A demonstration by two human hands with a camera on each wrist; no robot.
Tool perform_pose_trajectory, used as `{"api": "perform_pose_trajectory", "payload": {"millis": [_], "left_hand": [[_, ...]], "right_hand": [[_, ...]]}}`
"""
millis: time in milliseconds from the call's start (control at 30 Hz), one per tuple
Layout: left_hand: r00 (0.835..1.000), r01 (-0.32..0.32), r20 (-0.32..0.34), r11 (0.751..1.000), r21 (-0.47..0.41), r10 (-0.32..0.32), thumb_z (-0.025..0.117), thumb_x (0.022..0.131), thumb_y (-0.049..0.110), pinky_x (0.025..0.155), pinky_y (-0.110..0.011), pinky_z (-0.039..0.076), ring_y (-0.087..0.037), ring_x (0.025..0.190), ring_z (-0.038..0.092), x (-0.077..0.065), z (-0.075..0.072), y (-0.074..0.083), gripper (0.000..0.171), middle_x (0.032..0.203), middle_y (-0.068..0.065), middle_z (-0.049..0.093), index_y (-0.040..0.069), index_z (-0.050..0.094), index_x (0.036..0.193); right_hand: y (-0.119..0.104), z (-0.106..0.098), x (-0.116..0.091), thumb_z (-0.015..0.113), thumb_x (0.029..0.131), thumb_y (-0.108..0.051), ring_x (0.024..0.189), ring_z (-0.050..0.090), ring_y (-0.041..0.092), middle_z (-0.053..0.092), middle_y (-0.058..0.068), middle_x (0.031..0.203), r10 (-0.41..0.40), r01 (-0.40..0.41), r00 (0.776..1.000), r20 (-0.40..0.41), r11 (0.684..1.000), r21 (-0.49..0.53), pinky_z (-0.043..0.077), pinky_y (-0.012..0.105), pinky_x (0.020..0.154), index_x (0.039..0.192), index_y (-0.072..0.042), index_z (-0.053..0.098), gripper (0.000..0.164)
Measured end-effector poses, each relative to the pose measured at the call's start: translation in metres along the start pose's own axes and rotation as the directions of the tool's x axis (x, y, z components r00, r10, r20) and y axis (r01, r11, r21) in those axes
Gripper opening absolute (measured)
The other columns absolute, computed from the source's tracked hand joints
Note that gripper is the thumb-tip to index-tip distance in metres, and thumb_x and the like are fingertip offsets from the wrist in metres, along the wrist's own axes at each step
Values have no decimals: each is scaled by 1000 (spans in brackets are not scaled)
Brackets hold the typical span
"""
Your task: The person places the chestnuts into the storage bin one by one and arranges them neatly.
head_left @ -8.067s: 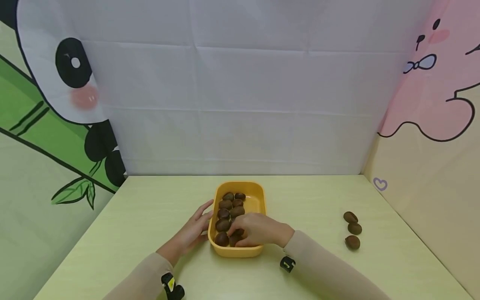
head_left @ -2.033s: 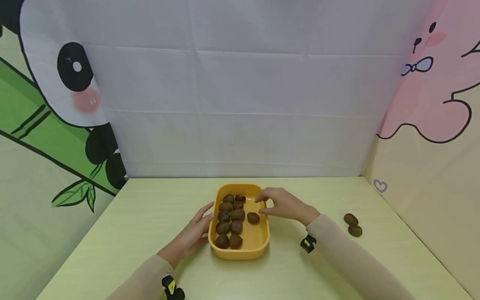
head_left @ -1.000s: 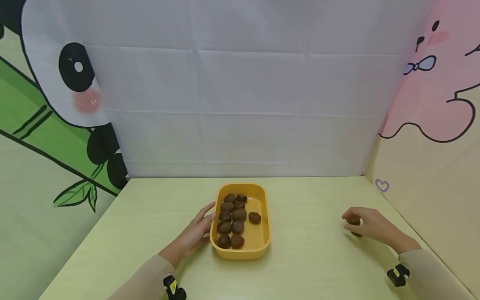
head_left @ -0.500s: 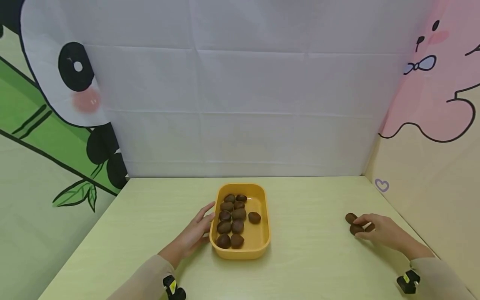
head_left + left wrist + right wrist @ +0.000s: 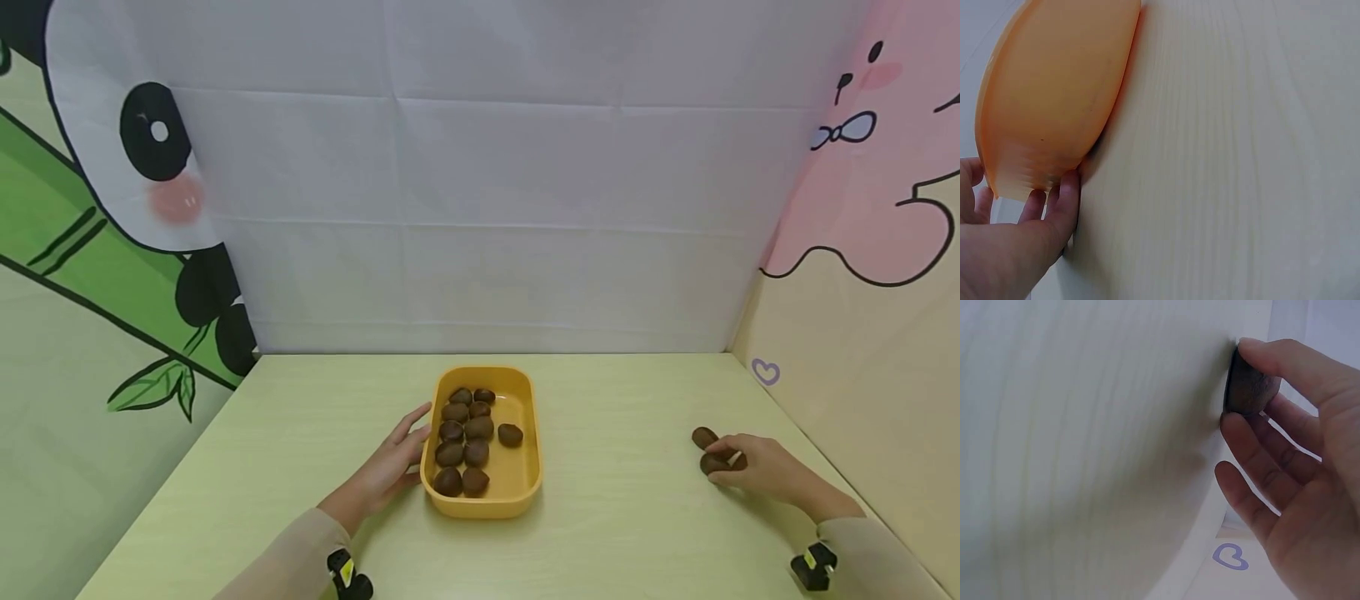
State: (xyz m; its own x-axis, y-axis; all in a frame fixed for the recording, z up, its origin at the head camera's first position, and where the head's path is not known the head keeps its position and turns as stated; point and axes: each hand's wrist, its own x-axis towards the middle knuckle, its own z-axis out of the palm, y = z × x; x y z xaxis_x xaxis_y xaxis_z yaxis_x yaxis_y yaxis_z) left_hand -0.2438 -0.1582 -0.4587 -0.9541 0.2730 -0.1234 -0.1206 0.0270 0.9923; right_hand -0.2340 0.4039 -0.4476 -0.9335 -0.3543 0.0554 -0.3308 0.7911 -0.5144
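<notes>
A yellow plastic tray (image 5: pixel 517 492) stands mid-table with several brown chestnuts (image 5: pixel 476 452) in two columns along its left side. One lone chestnut (image 5: pixel 510 435) lies to the right of these columns. My left hand (image 5: pixel 382 471) rests its extended fingers against the tray's left outer wall, as the left wrist view also shows. At the table's right side, my right hand (image 5: pixel 768 468) pinches a chestnut (image 5: pixel 1250 387) between thumb and fingertips. Another chestnut (image 5: pixel 703 437) lies right beside the pinched one, just beyond the fingertips.
The pale wooden table (image 5: pixel 615 533) meets a white cloth backdrop (image 5: pixel 495 275) at the back. A side panel with a panda drawing (image 5: pixel 150 129) stands on the left; a pink one (image 5: pixel 840 200) rises on the right, near my right hand.
My right hand left the tray, where a lone chestnut appeared on the right, and moved right to the loose chestnuts, now gripping one. The left hand stayed at the tray.
</notes>
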Motion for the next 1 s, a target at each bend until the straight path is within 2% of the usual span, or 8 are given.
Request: {"api": "perform_pose_trajectory", "payload": {"millis": [233,467,700,900,1000], "left_hand": [[1000,2,-6,1000,5,-2,46,107,44,102,-54,44,-38,131,49,0,1,1,61,151,-23,42,29,21,160],[1000,5,-8,1000,6,-5,45,107,43,101,-54,45,-39,131,50,0,1,2,60,151,-23,41,29,21,160],[1000,5,-7,1000,-1,-5,46,107,43,100,-53,47,-39,130,51,2,1,0,59,152,-24,40,30,22,160],[1000,9,-21,1000,4,-9,45,108,41,99,-53,47,-39,129,52,2,2,0,58,150,-25,42,29,23,159],[1000,11,-24,1000,4,-11,44,108,39,98,-53,48,-39,128,53,3,2,1,56,150,-24,42,29,23,159]], "right_hand": [[-11,2,8,82,84,-27,79,59,7,65,0,98,-22,22,1000,-9,1000,-12,50,27,67,112,-3,69,40],[-31,6,29,82,85,-26,84,59,6,66,-3,99,-158,158,987,-15,987,-13,52,26,70,111,-4,70,36],[-67,12,57,79,89,-25,81,60,10,65,-3,99,-234,233,972,32,972,17,50,26,66,116,-4,68,36],[-105,21,85,78,90,-24,86,64,12,66,-3,104,-317,315,947,48,948,48,55,40,77,117,-8,68,33],[-123,27,98,78,90,-22,87,64,11,66,-4,107,-363,360,930,48,930,71,56,44,81,118,-10,68,32]]}}
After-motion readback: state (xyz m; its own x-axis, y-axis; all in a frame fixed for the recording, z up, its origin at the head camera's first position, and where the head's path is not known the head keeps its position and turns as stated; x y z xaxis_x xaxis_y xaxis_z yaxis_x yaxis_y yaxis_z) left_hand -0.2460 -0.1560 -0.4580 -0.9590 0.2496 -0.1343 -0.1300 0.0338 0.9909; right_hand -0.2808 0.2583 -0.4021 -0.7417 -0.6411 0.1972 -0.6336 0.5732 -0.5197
